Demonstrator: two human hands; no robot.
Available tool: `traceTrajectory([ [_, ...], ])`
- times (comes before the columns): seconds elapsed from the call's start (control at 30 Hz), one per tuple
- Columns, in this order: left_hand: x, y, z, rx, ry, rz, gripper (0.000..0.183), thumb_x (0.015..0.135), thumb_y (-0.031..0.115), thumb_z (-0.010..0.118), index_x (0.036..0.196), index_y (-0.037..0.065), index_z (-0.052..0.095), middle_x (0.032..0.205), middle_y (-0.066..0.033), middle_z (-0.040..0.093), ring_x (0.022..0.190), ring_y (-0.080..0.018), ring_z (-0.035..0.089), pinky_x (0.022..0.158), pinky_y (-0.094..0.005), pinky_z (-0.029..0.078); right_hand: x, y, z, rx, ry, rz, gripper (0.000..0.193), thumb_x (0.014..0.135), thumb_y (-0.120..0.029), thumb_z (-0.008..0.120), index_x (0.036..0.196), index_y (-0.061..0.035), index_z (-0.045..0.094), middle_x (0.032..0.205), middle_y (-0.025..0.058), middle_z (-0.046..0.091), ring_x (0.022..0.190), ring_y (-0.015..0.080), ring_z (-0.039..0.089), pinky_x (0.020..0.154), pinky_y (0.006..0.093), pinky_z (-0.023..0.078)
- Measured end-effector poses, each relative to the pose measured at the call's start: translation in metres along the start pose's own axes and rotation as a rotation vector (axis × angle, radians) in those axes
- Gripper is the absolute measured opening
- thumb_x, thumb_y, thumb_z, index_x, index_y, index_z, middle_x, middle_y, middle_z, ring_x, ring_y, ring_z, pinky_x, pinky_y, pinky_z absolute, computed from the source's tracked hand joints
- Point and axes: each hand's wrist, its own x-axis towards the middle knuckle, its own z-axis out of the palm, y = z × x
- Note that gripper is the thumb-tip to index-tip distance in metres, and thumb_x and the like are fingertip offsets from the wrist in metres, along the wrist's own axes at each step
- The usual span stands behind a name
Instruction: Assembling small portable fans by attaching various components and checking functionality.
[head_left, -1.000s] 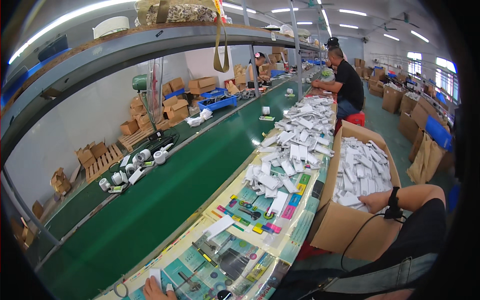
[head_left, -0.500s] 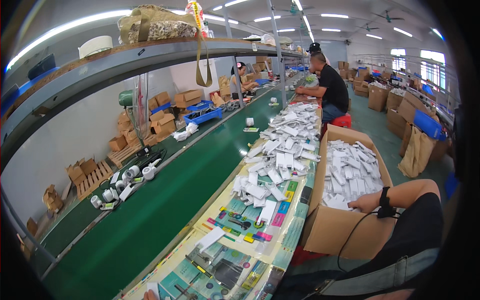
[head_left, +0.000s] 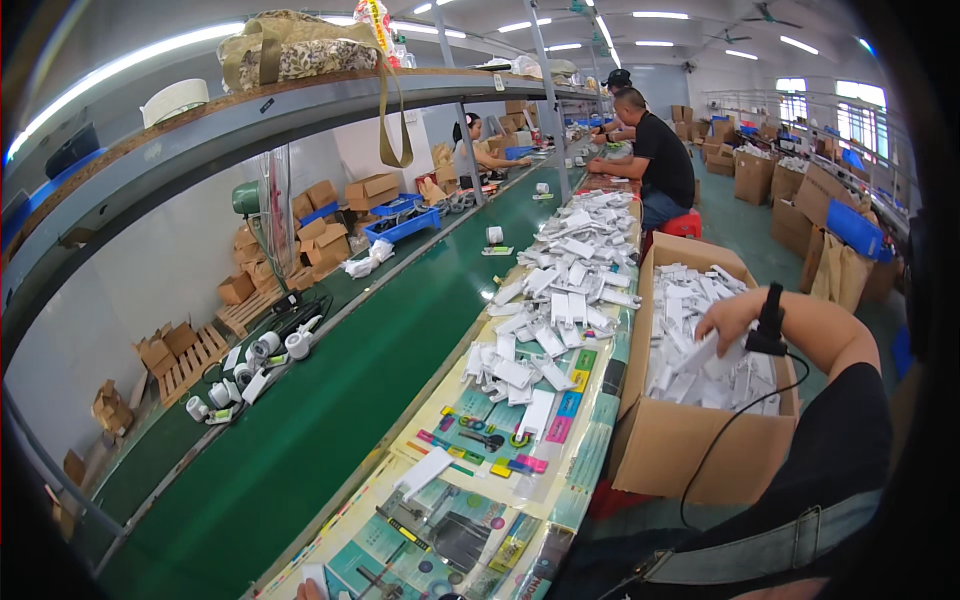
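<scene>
My right hand (head_left: 728, 320) is over the open cardboard box (head_left: 690, 445) on the right, its fingers closed on a white plastic piece (head_left: 699, 354). Below it, the box holds a heap of similar flat white pieces (head_left: 672, 300). At the bottom edge, only the fingertips of my left hand (head_left: 307, 591) show, closed on another white plastic piece (head_left: 316, 574). Between my hands runs a printed, film-covered work surface (head_left: 475, 405). One loose white piece (head_left: 424, 471) lies on it near me, another (head_left: 536, 414) farther off, and a long pile of them (head_left: 560, 300) beyond.
A green conveyor belt (head_left: 330, 440) runs along the left, with white round fittings (head_left: 297, 345) along its far side. Above hangs a shelf (head_left: 290, 108) carrying a bag. A person in black (head_left: 660, 160) sits farther along the bench. A cable trails from my right wrist strap (head_left: 768, 325).
My right hand has risen from within the box's heap and now holds a white piece above it. My left hand stays at the bottom edge. The view has shifted slightly.
</scene>
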Motion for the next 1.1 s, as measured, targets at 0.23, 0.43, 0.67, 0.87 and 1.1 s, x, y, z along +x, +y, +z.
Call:
traceTrajectory([
  [0.23, -0.002, -0.006, 0.0, 0.029, -0.009, 0.035, 0.054, 0.076, 0.02, 0.057, 0.123, -0.003, 0.045, 0.123, -0.0271, 0.045, 0.11, -0.0448, 0.041, 0.098, -0.0487, 0.03, 0.023, -0.031, -0.082, -0.211, 0.155, -0.125, 0.051, 0.064, -0.022, 0.073, 0.111, -0.0074, 0.059, 0.093, 0.0114, 0.064, 0.084, 0.0236, 0.061, 0.075, 0.0334, 0.046],
  [0.43, -0.002, -0.001, -0.002, 0.032, -0.03, 0.014, 0.054, 0.078, 0.023, 0.056, 0.123, -0.004, 0.045, 0.122, -0.0272, 0.046, 0.11, -0.0448, 0.042, 0.096, -0.0489, 0.032, 0.104, -0.091, -0.108, -0.096, 0.32, -0.347, 0.05, 0.061, -0.018, 0.071, 0.108, -0.0053, 0.06, 0.096, 0.0138, 0.064, 0.09, 0.0273, 0.06, 0.078, 0.0362, 0.046],
  [0.67, 0.001, -0.005, 0.0, 0.013, -0.031, 0.042, 0.054, 0.078, 0.024, 0.056, 0.123, -0.004, 0.046, 0.122, -0.0276, 0.046, 0.11, -0.0459, 0.041, 0.097, -0.0481, 0.032, 0.211, -0.15, -0.054, -0.099, 0.411, -0.566, 0.063, 0.063, -0.022, 0.073, 0.12, -0.0072, 0.051, 0.114, 0.0192, 0.053, 0.109, 0.0326, 0.049, 0.092, 0.0385, 0.04],
  [0.87, -0.004, -0.002, 0.0, 0.026, -0.047, 0.036, 0.053, 0.078, 0.022, 0.055, 0.123, -0.004, 0.046, 0.123, -0.0265, 0.046, 0.11, -0.0452, 0.041, 0.096, -0.0492, 0.032, 0.169, -0.099, -0.06, 0.065, 0.409, -0.652, 0.071, 0.071, -0.034, 0.071, 0.129, -0.0035, 0.042, 0.129, 0.0217, 0.043, 0.121, 0.0335, 0.039, 0.103, 0.0382, 0.03],
  [1.1, 0.003, -0.008, 0.002, 0.068, -0.059, 0.042, 0.054, 0.076, 0.019, 0.055, 0.125, -0.004, 0.044, 0.123, -0.0264, 0.045, 0.11, -0.0451, 0.04, 0.096, -0.0498, 0.031, 0.092, 0.024, 0.018, 0.259, 0.206, -0.118, 0.109, 0.065, -0.057, 0.071, 0.14, 0.0011, 0.015, 0.144, 0.0249, 0.014, 0.134, 0.0324, 0.015, 0.109, 0.035, 0.017],
])
